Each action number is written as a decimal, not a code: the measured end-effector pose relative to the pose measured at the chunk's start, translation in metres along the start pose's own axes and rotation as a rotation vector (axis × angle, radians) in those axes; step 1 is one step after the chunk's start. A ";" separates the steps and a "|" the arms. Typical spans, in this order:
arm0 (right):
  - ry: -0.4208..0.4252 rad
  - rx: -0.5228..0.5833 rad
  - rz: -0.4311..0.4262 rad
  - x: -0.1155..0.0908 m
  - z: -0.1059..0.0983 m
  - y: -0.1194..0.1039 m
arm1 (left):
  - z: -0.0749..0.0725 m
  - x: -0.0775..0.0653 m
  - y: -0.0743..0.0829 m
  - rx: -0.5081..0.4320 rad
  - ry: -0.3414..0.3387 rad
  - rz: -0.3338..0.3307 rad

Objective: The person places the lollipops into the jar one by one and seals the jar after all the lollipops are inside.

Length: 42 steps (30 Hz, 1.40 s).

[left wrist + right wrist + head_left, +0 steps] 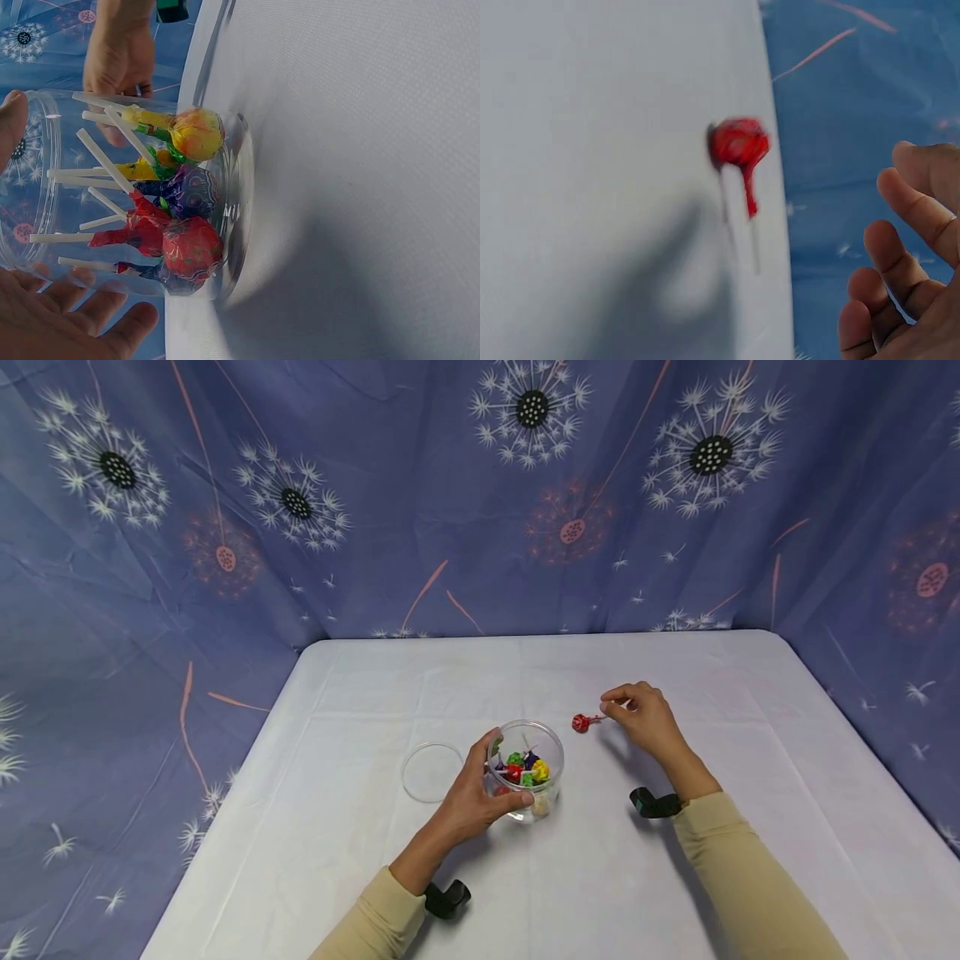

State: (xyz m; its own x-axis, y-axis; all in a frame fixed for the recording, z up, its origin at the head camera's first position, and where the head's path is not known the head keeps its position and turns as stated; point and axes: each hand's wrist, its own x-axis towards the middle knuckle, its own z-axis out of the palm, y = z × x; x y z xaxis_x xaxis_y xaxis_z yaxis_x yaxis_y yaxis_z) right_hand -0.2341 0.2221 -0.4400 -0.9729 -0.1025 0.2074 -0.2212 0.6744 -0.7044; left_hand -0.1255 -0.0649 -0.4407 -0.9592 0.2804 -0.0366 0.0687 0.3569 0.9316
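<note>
My left hand (472, 797) grips a clear plastic jar (551, 789), thumb on the near side and fingers round its left. Inside the open-topped jar lie several wrapped lollipops (191, 251) in red, yellow, green and dark blue, white sticks pointing toward the mouth. A single red lollipop (581, 723) lies on the table to the right of the jar. Over its stick end hovers my right hand (645, 722), fingers loosely bent. In the right wrist view those fingers (889, 251) stand apart from the red lollipop (739, 142), holding nothing.
A clear round ring-like lid (433, 772) lies left of the jar. White cloth covers the table (360, 693). Behind it hangs a blue curtain (420, 485) with a dandelion print. Each wrist wears a black camera (447, 900).
</note>
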 end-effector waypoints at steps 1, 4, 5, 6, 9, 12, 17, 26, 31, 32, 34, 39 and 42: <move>-0.007 -0.007 0.008 0.002 0.000 0.004 | 0.000 0.000 0.000 -0.004 -0.001 0.000; -0.030 -0.024 0.031 0.007 0.000 0.013 | 0.000 0.000 0.000 0.000 -0.002 -0.002; -0.038 -0.031 0.038 0.009 0.000 0.015 | 0.000 0.000 0.001 0.004 -0.001 -0.002; -0.050 -0.036 0.047 0.010 0.000 0.016 | 0.000 -0.001 0.000 0.007 0.000 -0.001; -0.086 -0.057 0.073 0.014 0.000 0.021 | 0.000 -0.001 0.001 0.014 0.001 0.004; -0.114 -0.077 0.096 0.017 0.002 0.026 | 0.000 -0.001 0.002 0.010 -0.001 0.017; -0.123 -0.113 0.081 0.020 0.007 0.035 | -0.003 -0.007 0.019 0.001 -0.009 0.017; -0.120 -0.171 0.014 0.023 0.014 0.045 | -0.003 -0.007 0.017 0.011 -0.004 0.016; -0.123 -0.165 -0.023 0.022 0.014 0.044 | -0.001 -0.002 0.002 0.022 0.004 0.029; -0.126 -0.166 -0.031 0.022 0.014 0.044 | -0.001 -0.002 0.001 0.020 0.004 0.032; -0.130 -0.171 -0.038 0.021 0.014 0.043 | -0.001 -0.001 0.000 0.021 0.003 0.036; -0.144 -0.181 0.006 0.019 0.016 0.043 | -0.001 -0.001 -0.001 0.037 0.005 0.033; -0.148 -0.180 0.029 0.018 0.017 0.043 | -0.001 -0.002 0.000 0.045 0.009 0.030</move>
State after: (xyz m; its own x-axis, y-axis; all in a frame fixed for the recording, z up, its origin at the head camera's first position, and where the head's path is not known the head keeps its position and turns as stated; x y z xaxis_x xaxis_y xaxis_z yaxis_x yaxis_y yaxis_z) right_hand -0.2627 0.2366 -0.4785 -0.9809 -0.1781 0.0779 -0.1902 0.7968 -0.5735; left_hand -0.1243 -0.0667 -0.4404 -0.9588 0.2839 -0.0060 0.1091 0.3880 0.9152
